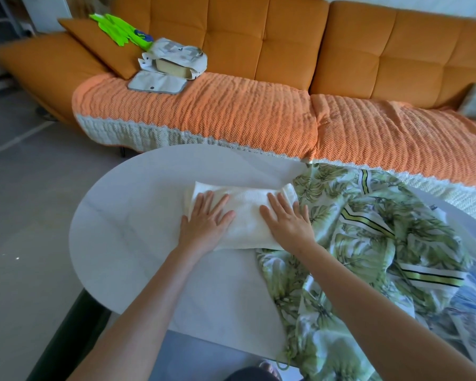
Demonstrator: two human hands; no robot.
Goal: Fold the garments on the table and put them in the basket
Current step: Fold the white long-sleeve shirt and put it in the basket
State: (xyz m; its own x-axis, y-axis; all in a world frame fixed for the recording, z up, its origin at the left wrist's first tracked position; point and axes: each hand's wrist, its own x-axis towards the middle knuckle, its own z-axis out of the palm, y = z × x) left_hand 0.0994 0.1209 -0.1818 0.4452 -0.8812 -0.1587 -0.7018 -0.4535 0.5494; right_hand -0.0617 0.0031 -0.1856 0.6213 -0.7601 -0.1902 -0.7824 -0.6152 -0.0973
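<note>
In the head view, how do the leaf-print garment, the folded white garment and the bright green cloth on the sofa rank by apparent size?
1. leaf-print garment
2. folded white garment
3. bright green cloth; it lies farther from the camera, so its true size is unsure.

This is a living room in a home. A long orange tufted sofa (286, 50) runs across the far side from 10 to 2 o'clock, its seat draped in an orange knitted throw (204, 111) with a pale trimmed edge, and a matching cushion (99, 48) leans at 11 o'clock. A low white oval table (127, 202) stands just before the sofa on a grey tiled floor (19, 215), with a leaf-print garment (355, 229) heaped over its 3 o'clock side.
</note>
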